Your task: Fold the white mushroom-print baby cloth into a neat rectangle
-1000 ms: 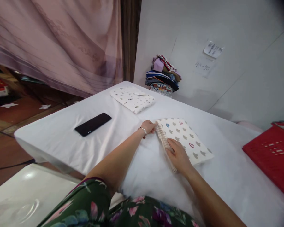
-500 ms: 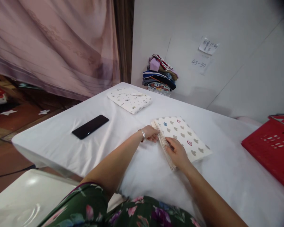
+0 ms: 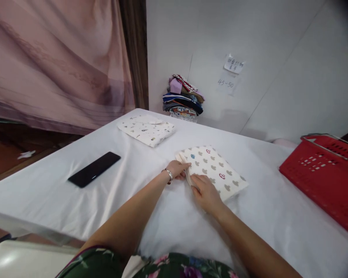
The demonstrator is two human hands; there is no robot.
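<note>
A folded cream cloth (image 3: 213, 164) with grey mushroom-like shapes and a few blue and red ones lies on the white-covered table (image 3: 150, 208). Its layered folded edge faces me on the left. My left hand (image 3: 177, 169), with a silver bracelet at the wrist, is closed on that edge near the far left corner. Closer to me, my right hand (image 3: 206, 192) grips the same edge, its fingers lying over the top and the thumb at the side. Farther back lies a second folded white cloth (image 3: 147, 130) with a small scattered print, touched by neither hand.
A black phone (image 3: 94, 169) lies left of my arms. Standing at the right is a red plastic basket (image 3: 321, 185) with a metal handle. A pile of folded clothes (image 3: 183, 96) is behind the far edge, against the wall. A pink curtain (image 3: 60, 69) hangs at the left.
The view has turned right. My right hand's fingers now lie flatter over the cloth's edge, and the fanned layers look pressed closer together. My left hand stays on the edge.
</note>
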